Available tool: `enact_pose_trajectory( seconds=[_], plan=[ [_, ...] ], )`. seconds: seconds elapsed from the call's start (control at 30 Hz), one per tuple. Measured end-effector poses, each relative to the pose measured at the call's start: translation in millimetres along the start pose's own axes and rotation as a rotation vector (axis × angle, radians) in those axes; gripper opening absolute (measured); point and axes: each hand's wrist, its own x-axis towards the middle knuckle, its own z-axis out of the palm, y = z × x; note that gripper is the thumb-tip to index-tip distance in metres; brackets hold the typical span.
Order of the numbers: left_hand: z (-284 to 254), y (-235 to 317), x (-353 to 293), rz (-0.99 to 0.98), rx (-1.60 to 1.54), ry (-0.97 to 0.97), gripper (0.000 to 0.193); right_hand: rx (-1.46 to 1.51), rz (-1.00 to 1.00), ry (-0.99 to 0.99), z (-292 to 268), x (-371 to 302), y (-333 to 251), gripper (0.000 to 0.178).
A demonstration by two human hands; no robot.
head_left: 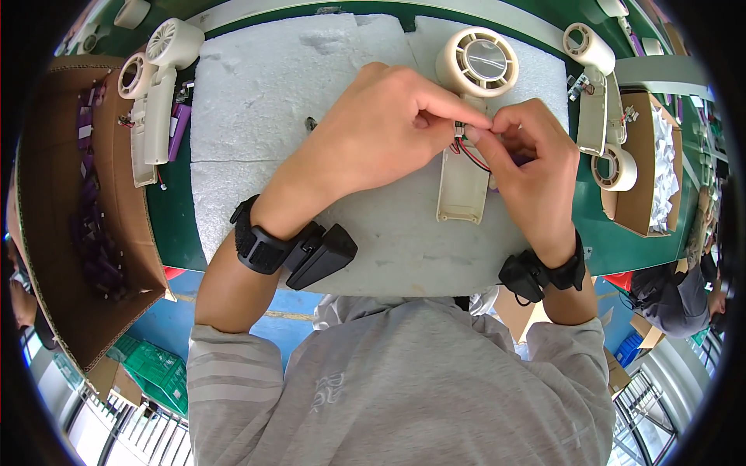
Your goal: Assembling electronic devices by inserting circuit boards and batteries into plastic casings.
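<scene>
A cream handheld fan [461,193] lies on the white foam sheet in front of me, its round head away from me and its handle shell opened. Over the handle, my left hand [392,116] is closed, with thumb and index finger pinching a small pale connector [459,130]. Red and black wires [474,156] run from there toward my right hand [535,159]. The fingers of that hand are curled, its thumb tip at the connector beside my left fingertips. Part of a purple cylinder [520,158], probably a battery, shows under the right fingers; its grip is partly hidden.
White foam sheets [256,101] cover the green table [175,210]. More cream fan parts [161,113] lie at the left, and others [594,109] at the right. A cardboard box [128,194] of purple cylinders stands far left; a smaller box [633,175] with white pieces stands right.
</scene>
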Motion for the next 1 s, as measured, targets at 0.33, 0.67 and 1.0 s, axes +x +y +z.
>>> enact_pose_trajectory(
  seconds=[0.33,0.67,1.0],
  plan=[
    [-3,1,-1,0.168,0.117,-0.056,0.033,0.118,0.231,-0.445,-31,10,-14,0.031],
    [-2,-9,-1,0.181,-0.045,-0.073,0.033,-0.115,-0.103,-0.299,-44,-7,-3,0.054],
    [2,-1,-2,0.132,-0.013,-0.101,0.031,-0.338,-0.304,-0.112,-52,-24,3,0.013]
  ],
)
